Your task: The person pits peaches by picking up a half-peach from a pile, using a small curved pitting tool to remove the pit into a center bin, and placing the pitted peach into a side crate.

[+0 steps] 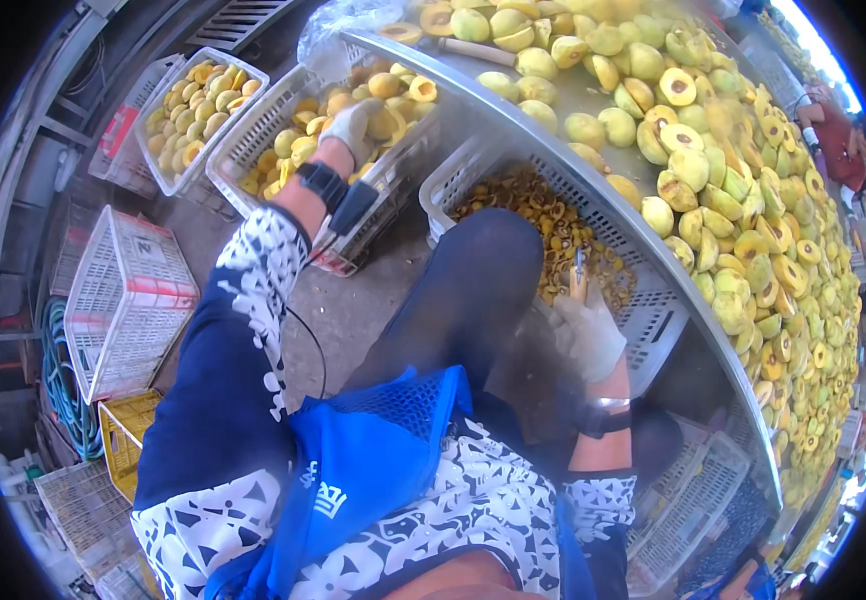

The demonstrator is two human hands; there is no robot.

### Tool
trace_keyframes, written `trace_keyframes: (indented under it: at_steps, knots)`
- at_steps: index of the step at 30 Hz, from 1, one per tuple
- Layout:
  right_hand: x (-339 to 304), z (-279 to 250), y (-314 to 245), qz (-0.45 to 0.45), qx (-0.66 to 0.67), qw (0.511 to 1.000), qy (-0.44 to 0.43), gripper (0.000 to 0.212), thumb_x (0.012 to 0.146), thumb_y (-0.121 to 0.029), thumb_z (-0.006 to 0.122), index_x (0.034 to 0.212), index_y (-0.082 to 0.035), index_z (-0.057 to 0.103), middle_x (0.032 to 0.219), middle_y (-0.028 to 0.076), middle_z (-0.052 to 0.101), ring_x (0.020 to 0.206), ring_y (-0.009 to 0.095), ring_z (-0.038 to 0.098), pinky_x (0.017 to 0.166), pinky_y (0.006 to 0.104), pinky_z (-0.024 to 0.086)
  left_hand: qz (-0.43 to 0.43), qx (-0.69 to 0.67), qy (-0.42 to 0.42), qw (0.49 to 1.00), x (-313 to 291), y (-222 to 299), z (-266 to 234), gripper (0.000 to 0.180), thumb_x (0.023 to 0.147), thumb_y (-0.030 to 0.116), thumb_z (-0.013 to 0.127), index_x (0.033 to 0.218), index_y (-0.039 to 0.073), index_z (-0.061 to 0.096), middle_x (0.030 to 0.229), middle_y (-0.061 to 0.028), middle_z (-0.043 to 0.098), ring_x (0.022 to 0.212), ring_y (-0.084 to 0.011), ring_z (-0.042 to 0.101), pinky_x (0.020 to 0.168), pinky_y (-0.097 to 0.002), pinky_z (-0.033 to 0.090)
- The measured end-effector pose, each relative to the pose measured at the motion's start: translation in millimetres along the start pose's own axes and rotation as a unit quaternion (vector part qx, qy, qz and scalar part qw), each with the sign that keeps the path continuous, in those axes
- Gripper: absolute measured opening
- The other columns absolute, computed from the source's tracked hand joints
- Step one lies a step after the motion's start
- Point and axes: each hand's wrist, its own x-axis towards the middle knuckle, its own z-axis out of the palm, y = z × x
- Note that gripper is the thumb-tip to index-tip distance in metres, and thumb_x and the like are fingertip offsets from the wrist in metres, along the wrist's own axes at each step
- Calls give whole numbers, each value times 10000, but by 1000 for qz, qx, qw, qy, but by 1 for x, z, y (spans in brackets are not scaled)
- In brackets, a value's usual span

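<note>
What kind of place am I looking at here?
Most likely a fruit-processing site. Halved yellow-green fruit is heaped on a large metal-rimmed table, a perforated crate by the left hand holds more fruit, and another crate holds brownish scraps, perhaps pits.

A metal rim (653, 237) separates the right hand (591, 338) from piled fruit (728, 265).

Fruit halves (688, 170) at 2 o'clock: yellow-green, orange-yellow cut faces. Table (575, 100): silver-grey. Left hand (350, 130), 11 o'clock, and right hand (593, 338), 3 o'clock: off-white gloves. Left sleeve (253, 270), 9 o'clock: navy, white-and-dark print. Apron (368, 460), 7 o'clock: bright blue. Tilted crate (138, 275), 9 o'clock: white, red-banded. Small crate (125, 435), 8 o'clock: yellow.
</note>
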Motion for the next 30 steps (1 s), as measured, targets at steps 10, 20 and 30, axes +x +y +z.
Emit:
trace_keyframes:
  at_steps: [10, 20, 30]
  knots:
    - [17, -11, 7, 20, -4, 1000, 15, 485, 834, -146, 587, 1250, -9, 379, 685, 75, 532, 411, 105, 424, 367, 235, 330, -18, 732, -205, 650, 58, -9, -12, 318, 850, 156, 577, 1160, 145, 649, 969, -66, 699, 838, -176, 656, 777, -308, 506]
    - [49, -35, 45, 2, -141, 990, -20, 432, 858, -143, 562, 1243, -30, 402, 669, 50, 522, 403, 113, 420, 370, 238, 325, 175, 688, -197, 676, 123, -32, -26, 288, 869, 182, 582, 1146, 158, 654, 874, -93, 687, 772, -178, 654, 739, -319, 514]
    - [56, -29, 35, 35, -104, 993, 36, 236, 869, -135, 546, 1066, -53, 443, 596, 30, 487, 392, 126, 440, 354, 251, 324, 243, 776, -89, 575, 203, 45, -8, 507, 851, 378, 584, 1284, 128, 505, 1250, -125, 533, 1139, -300, 512, 949, -391, 420]
